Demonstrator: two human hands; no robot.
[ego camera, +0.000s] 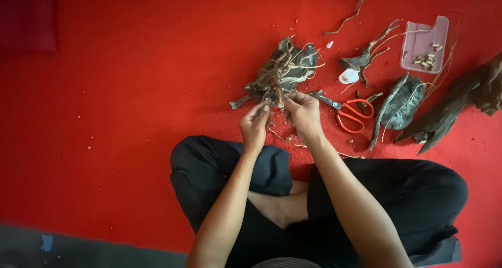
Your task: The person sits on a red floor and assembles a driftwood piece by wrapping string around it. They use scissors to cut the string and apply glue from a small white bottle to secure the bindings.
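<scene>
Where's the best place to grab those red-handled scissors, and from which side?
Judging by their pose, take the red-handled scissors at the looped handles, coming from the right hand side. The loops lie flat on the red carpet, nearest the person; the blades point away toward the driftwood piece.

I see a red carpet point(104, 116) bearing a root-wrapped driftwood piece point(282, 69), red-handled scissors point(351, 113), a clear tray point(424, 43) near its right edge, and scattered crumbs.

Seated cross-legged on a red carpet point(104, 116), the person brings the left hand point(254, 126) and right hand point(303, 114) together, fingertips pinching at the base of a rock wrapped in twisted roots point(282, 72). Red-handled scissors point(353, 114) lie at three o'clock; a pink plastic tray point(424, 41) sits at two o'clock.
</scene>
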